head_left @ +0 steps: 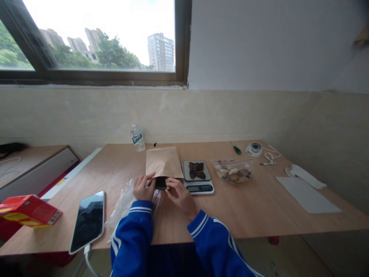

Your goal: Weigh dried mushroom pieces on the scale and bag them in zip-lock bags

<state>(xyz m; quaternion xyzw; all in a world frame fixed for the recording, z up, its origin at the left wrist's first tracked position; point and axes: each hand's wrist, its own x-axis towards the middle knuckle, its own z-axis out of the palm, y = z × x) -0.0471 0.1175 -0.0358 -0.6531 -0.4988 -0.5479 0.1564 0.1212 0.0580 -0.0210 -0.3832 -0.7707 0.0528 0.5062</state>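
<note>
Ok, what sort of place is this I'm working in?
Probably a makeshift weighing and packing spot in a plain upper-floor room. A plywood table holds a small digital scale, a zip bag of dried pieces and a paper pouch; the window shows high-rises.

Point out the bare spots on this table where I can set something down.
Widest bare wood: the near right, between the scale, the zip bag and the white sheet. Also bare: left of the paper bag, between the bottle and the phone. Crowded: the middle, where the left hand and right hand meet at the bag's mouth.
</note>
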